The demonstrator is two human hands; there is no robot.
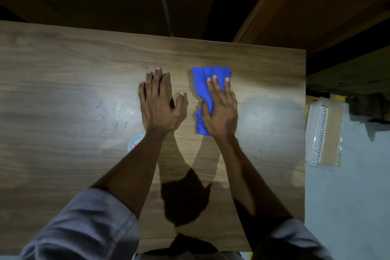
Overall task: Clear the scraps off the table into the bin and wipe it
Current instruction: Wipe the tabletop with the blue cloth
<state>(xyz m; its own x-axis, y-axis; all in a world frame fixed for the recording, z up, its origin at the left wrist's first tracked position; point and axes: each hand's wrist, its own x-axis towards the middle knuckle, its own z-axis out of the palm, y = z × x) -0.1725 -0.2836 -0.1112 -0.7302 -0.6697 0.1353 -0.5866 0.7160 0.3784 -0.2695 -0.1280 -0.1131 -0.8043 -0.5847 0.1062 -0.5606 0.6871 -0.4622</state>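
At the middle of the surface (63,65), a little to the right, our right hand (220,112) lies flat on the blue cloth (211,73), fingers straight and pressing, thumb against its bunched waist. Just left of it our left hand (159,103) rests on bare wood, fingers straight, holding nothing. The cloth looks soft, light and limp; we judge it will crumple under a loose palm, so broad pressure over its middle suits it best. The surface is smooth wood-grain with a dull sheen, a round sticker (135,143) near our left wrist
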